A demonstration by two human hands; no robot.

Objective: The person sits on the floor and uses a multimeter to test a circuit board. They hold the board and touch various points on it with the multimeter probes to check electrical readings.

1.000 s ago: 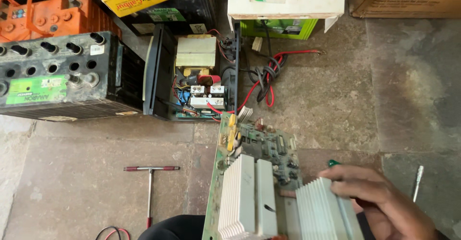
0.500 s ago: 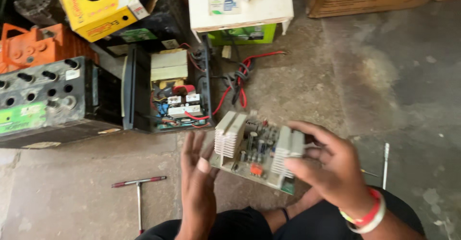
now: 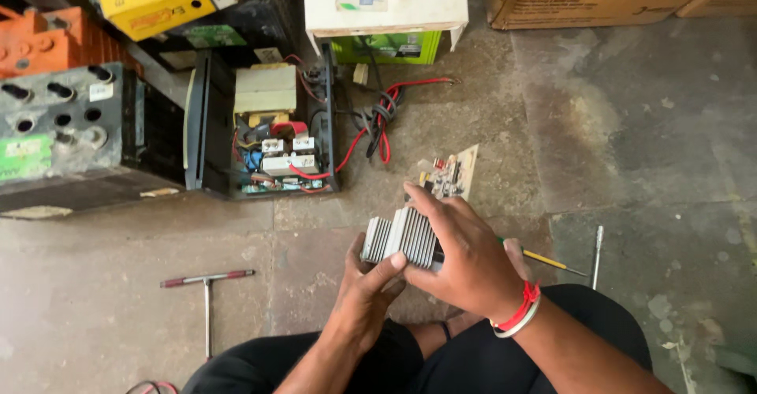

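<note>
Both my hands hold a circuit board (image 3: 449, 175) with ribbed silver heat sinks (image 3: 400, 238), tilted up on edge above my lap. My left hand (image 3: 371, 283) grips the heat-sink end from below, thumb on the fins. My right hand (image 3: 461, 256) wraps over the top of the heat sinks; a red and white bangle sits on that wrist. The far end of the board, with small components, sticks out past my right fingers.
An opened black inverter case (image 3: 264, 130) with red wires lies on the stone floor ahead. Batteries (image 3: 67, 130) stand at left. A T-handle tool (image 3: 206, 283) lies lower left; a screwdriver (image 3: 597, 252) and a yellow-handled tool (image 3: 544, 261) lie right. Boxes line the back.
The board has turned from lying flat to standing on edge. My left hand, open beside it before, now grips the heat sinks; my right hand shifted over the top.
</note>
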